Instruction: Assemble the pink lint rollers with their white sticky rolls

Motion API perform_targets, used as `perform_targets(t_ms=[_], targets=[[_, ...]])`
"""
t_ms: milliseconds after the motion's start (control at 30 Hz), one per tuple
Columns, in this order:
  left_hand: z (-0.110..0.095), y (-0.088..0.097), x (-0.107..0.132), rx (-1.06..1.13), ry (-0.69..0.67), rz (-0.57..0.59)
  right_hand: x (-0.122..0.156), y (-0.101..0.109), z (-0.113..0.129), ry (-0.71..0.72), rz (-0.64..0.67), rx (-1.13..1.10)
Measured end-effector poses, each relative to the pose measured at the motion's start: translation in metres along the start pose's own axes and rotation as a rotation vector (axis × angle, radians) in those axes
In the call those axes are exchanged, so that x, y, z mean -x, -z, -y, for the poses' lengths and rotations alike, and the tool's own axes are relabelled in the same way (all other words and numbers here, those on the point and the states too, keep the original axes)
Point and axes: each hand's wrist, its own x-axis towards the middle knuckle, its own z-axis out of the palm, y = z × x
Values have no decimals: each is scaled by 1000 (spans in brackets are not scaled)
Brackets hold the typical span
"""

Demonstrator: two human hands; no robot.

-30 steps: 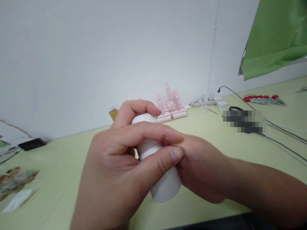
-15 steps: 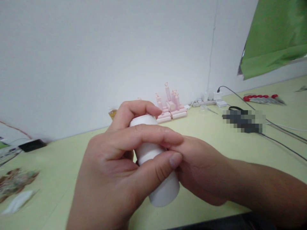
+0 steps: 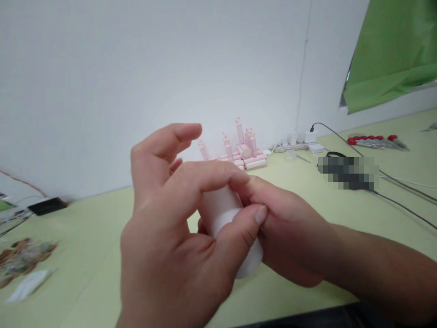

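1. Pinching the bottle (image 3: 223,209) near its top: left hand (image 3: 170,255), thumb and middle finger closed, forefinger raised.
2. Tilted above the table (image 3: 85,228); likely light, stiff, slippery, so best held round the body.
3. Wrapping its base: right hand (image 3: 293,237), fingers curled shut.

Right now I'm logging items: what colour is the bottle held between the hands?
The bottle is plain white, no pattern visible; head view shows it best.
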Motion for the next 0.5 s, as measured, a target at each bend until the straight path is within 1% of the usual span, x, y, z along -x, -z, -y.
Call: perform_targets(t_ms=[100,167,367,500], targets=[[-4,0,1,-30,-7,-2,0,-2,2,-143,-9,-84],[-5,1,2,-26,6,-3,0,-2,2,-182,-17,-106],[-5,5,5,43,-32,-57,1,-5,5,-222,-32,-134],[-6,4,5,73,-19,-83,2,-4,8,-250,-63,-127]])
